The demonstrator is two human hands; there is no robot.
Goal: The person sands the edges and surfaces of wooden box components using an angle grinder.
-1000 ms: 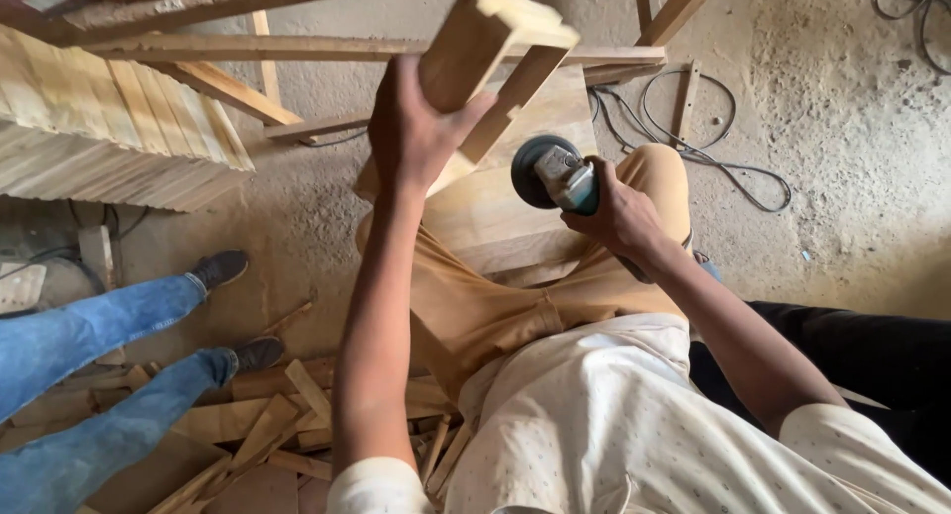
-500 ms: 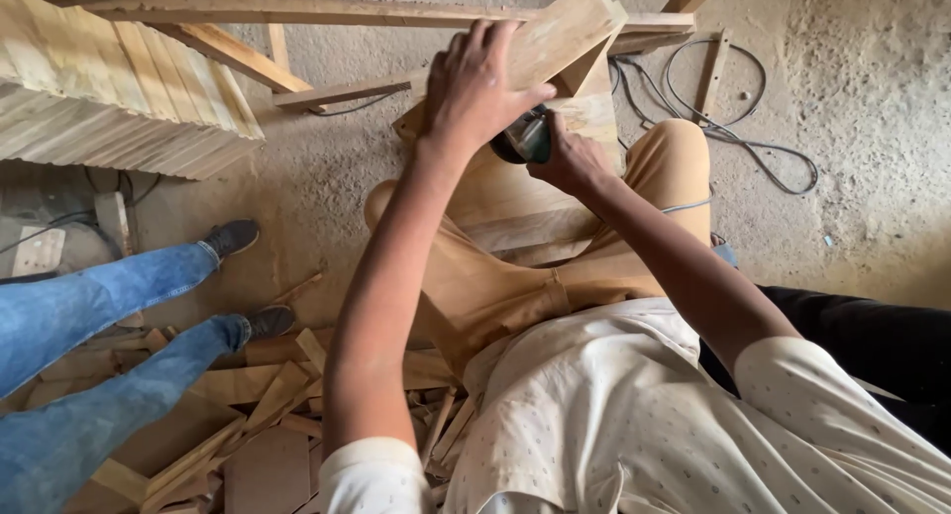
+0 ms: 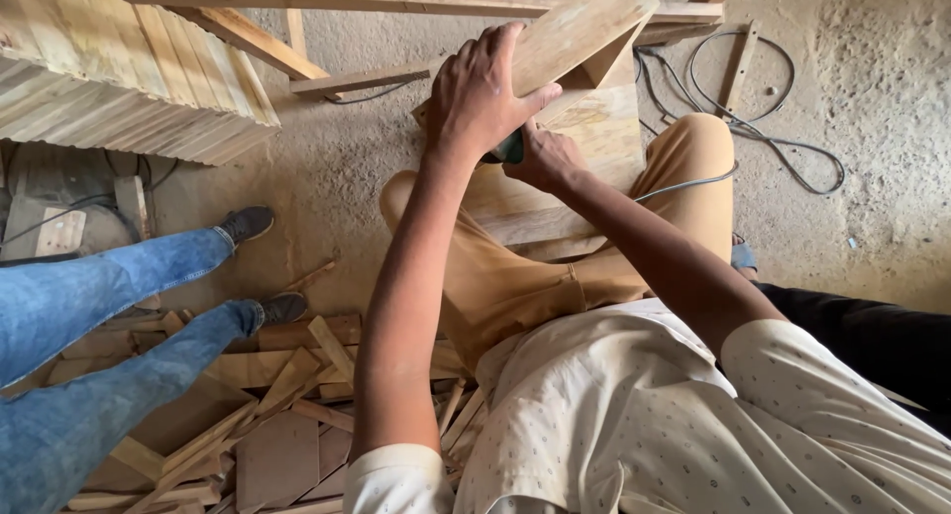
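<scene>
Now my left hand (image 3: 480,93) lies spread on a tilted wooden piece (image 3: 575,29), fingers over its upper face and thumb under the edge, holding it above my knees. Just below it my right hand (image 3: 540,157) is closed around the green grinder (image 3: 507,150), which is mostly hidden under the left hand. Its cable (image 3: 684,184) runs over my right thigh
</scene>
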